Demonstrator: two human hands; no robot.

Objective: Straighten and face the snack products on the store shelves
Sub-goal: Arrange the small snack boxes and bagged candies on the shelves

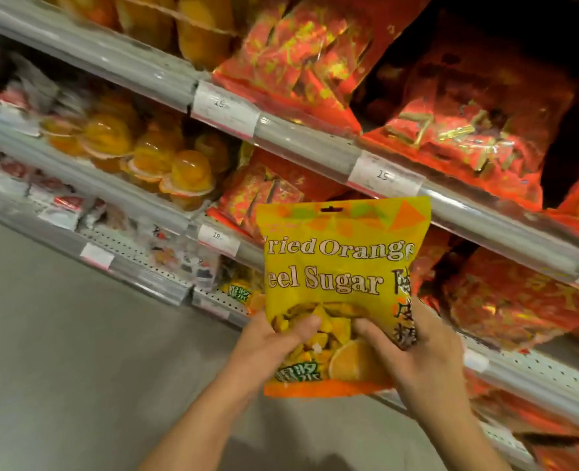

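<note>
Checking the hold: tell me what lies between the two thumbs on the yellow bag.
In the head view, only the yellow bag's clear window of candy pieces lies between the left hand's thumb and the right hand's thumb.

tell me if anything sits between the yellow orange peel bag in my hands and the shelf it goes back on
Nothing visible blocks it. Both the left hand and right hand grip the yellow bag in open air before the shelves. More matching yellow bags sit on the low shelf directly behind it.
</note>
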